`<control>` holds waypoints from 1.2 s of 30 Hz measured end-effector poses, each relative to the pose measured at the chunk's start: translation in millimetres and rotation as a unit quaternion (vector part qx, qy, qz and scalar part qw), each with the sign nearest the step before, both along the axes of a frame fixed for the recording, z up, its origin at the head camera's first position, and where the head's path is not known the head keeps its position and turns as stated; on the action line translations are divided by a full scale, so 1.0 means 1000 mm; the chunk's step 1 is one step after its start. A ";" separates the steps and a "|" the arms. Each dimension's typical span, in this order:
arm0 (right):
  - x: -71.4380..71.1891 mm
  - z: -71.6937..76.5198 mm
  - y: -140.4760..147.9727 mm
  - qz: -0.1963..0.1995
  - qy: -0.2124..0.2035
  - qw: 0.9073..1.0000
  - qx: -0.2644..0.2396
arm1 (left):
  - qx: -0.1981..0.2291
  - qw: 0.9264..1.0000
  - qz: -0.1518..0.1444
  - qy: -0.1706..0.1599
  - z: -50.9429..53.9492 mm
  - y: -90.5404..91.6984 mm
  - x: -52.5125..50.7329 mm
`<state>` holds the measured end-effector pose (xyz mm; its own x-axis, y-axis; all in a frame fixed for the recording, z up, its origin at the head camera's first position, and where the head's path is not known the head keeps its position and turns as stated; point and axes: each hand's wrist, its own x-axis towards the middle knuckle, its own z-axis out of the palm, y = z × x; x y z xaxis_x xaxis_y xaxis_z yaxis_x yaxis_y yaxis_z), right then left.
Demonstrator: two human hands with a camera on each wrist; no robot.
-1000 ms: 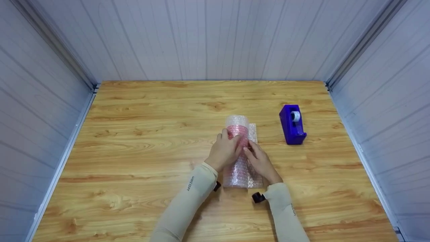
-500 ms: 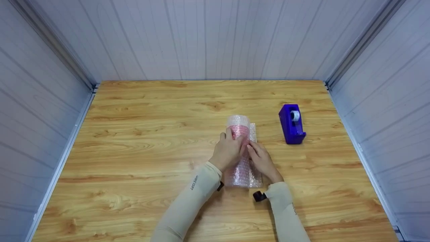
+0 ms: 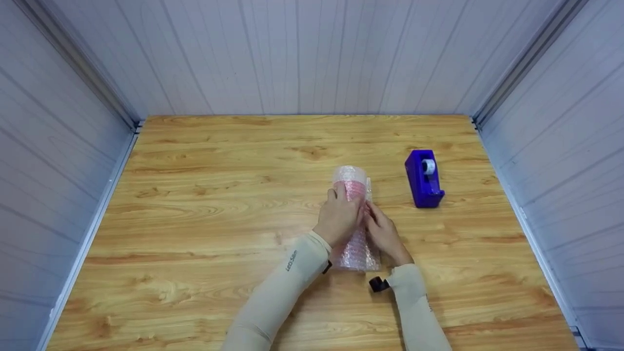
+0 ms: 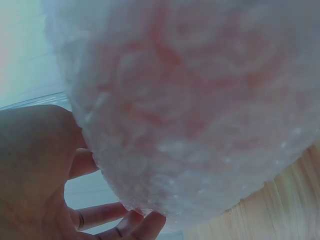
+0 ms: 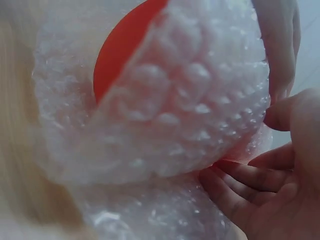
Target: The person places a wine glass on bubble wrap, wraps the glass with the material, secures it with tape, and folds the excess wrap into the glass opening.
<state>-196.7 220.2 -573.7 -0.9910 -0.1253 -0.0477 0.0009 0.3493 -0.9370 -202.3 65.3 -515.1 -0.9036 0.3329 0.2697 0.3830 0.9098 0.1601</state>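
Observation:
A roll of bubble wrap (image 3: pixel 352 254) lies lengthwise on the table, with a red object (image 5: pixel 120 55) inside it; its kind is hidden by the wrap. My left hand (image 3: pixel 337 217) lies over the roll, its fingers and thumb curved round it; in the left wrist view its fingers touch the wrap's side. Beside it, my right hand (image 3: pixel 385 236) holds the roll's right side, where a strip of loose wrap (image 3: pixel 373 258) sticks out flat underneath. In the right wrist view, the right thumb and fingers pinch the wrap around its edge.
A blue tape dispenser (image 3: pixel 425 179) with a roll of clear tape stands to the right of the wrap. The wooden table (image 3: pixel 204 209) is bounded by pale panel walls (image 3: pixel 302 58) at the back and sides.
The bubble wrap roll has turned and shifted slightly right, and the strip showing beyond it has narrowed. My left hand has moved right with it; the right hand has barely moved.

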 end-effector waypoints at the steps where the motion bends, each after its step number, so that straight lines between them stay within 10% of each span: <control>1: 0.000 0.000 0.001 0.001 0.010 1.000 0.009 | -0.004 1.000 0.000 0.004 0.000 0.001 0.000; 13: -0.001 0.009 0.001 0.010 0.170 0.984 0.049 | -0.024 0.999 -0.009 0.040 -0.004 0.003 0.000; 24: -0.004 0.011 0.003 0.012 0.158 0.986 0.042 | 0.035 0.997 -0.062 0.004 -0.004 -0.012 -0.001; 36: -0.003 0.004 0.007 0.012 0.132 0.990 0.055 | 0.120 0.990 -0.044 -0.059 -0.007 -0.017 -0.001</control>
<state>-199.3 227.6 -569.8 -0.9677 -0.1573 0.1971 -0.2477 0.4457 -0.8602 -203.3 48.3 -522.3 -0.9039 0.3506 0.2452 0.4247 0.8046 0.4151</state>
